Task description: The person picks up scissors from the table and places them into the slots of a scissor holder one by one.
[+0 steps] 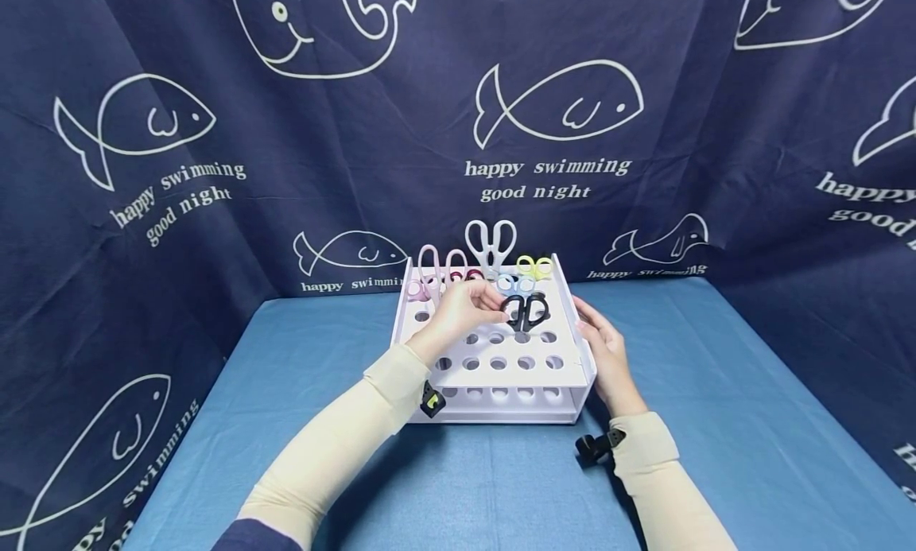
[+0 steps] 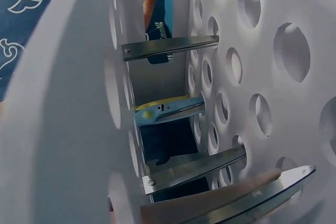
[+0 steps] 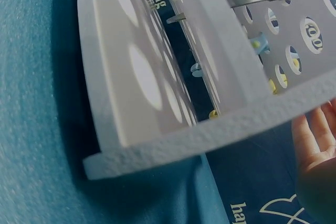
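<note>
In the head view, a white rack [image 1: 501,374] with rows of round holes stands on the table. My left hand [image 1: 463,308] reaches over its top and pinches the left handle loop of the black scissors [image 1: 525,316], which stand upright in one of the holes. The fingers of my right hand [image 1: 604,351] rest against the outside of the rack's right side panel; they also show at the edge of the right wrist view [image 3: 317,137]. Below the perforated board, the left wrist view shows several blades, including silver scissor blades [image 2: 197,169]; neither hand appears there.
Behind the black scissors stand grey scissors [image 1: 490,245], pink scissors [image 1: 429,269], light blue scissors [image 1: 515,285] and yellow scissors [image 1: 535,266]. Blue cloth covers the table [image 1: 465,487]. A dark fish-printed curtain [image 1: 401,177] hangs close behind the rack.
</note>
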Demonstrator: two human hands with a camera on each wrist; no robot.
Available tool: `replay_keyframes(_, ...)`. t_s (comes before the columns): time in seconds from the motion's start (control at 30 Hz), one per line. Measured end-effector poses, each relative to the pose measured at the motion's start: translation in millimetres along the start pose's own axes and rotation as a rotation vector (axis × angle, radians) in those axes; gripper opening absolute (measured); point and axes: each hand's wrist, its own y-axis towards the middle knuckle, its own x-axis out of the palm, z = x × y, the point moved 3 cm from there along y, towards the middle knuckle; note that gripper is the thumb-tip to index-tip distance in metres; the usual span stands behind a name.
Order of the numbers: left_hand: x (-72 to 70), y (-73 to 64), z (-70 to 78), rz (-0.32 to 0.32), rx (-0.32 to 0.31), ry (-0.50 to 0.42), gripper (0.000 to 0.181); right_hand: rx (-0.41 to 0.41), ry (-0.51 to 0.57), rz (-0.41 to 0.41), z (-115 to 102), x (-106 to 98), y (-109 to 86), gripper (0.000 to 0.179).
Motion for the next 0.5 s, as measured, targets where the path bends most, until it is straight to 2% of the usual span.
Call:
replay_keyframes(0.23, 3.9, -1.9, -2.5, -0.003, 0.0, -0.015, 0.018, 0.008, 0.001, -0.002, -0.6, -0.4, -0.1, 0.047)
replay_keyframes(0.5, 7.6, -3.4, -5.5, 0.007, -0.009, 0.036, 0.017, 0.011, -0.007, -0.003, -1.3, -0.1, -0.6, 0.047)
